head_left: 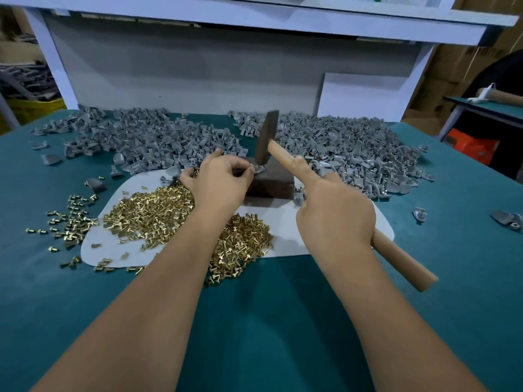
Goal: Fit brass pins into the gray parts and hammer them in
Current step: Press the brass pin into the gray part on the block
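Teal work table (268, 321), white shelf frame (254, 21), cardboard boxes (441, 89), orange bag (472, 145)

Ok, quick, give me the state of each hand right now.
Left hand: closed in a pinch, holding a gray part on the metal block.
Right hand: closed around the hammer handle, index finger extended along it.

Near table (268, 321) between forearms bare
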`<state>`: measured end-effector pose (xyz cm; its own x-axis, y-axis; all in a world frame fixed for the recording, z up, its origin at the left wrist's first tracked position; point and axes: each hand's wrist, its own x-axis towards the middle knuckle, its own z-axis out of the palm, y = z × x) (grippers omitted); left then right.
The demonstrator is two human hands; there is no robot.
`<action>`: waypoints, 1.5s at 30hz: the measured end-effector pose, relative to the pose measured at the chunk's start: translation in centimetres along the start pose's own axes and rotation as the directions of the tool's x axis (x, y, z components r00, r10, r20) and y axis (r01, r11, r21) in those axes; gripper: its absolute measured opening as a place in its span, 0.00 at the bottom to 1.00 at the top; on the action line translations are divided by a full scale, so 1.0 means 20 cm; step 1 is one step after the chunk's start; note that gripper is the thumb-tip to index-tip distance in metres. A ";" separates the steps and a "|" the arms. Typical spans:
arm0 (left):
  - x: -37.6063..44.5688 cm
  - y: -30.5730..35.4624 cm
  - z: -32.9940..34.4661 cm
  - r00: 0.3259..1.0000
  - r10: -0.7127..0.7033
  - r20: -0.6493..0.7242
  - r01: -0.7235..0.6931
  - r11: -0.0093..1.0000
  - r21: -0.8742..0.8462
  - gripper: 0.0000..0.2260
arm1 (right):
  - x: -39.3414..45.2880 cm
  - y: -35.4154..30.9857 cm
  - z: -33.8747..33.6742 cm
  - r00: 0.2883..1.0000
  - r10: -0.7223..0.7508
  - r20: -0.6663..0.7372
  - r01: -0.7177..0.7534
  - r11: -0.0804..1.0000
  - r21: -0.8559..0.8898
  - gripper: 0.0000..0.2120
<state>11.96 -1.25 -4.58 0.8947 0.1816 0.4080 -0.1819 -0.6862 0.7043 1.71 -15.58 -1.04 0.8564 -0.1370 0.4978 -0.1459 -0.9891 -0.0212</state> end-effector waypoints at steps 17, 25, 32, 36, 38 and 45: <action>-0.01 0.00 0.01 0.997 0.059 -0.056 -0.057 0.998 0.039 0.03 | -0.01 0.00 -0.03 0.977 0.059 -0.206 -0.039 0.994 0.100 0.33; 0.00 0.00 0.01 0.999 0.030 -0.026 -0.028 0.998 0.056 0.04 | 0.01 -0.01 -0.03 0.999 -0.024 -0.037 0.024 1.000 0.012 0.32; -0.01 -0.01 0.00 0.998 0.058 -0.036 -0.057 0.998 0.022 0.04 | 0.00 0.01 -0.05 0.961 0.036 -0.275 0.011 0.986 0.164 0.32; -0.01 0.00 0.00 0.999 0.022 -0.035 -0.022 1.000 0.013 0.03 | 0.03 0.01 -0.02 0.999 -0.046 -0.019 0.046 0.999 0.000 0.32; -0.01 0.00 0.00 1.000 0.014 -0.026 -0.014 1.000 -0.003 0.05 | 0.03 0.01 -0.01 0.999 -0.027 -0.018 0.027 1.000 -0.001 0.32; 0.01 0.00 -0.03 0.998 0.018 0.065 -0.023 0.998 0.066 0.05 | 0.04 0.08 0.01 0.990 0.125 -0.070 -0.115 0.984 0.134 0.29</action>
<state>11.86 -0.80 -4.20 0.9160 0.1225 0.3819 -0.1747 -0.7352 0.6549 2.33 -17.34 -0.85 0.7948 -0.2552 0.5507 -0.1752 -0.9652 -0.1943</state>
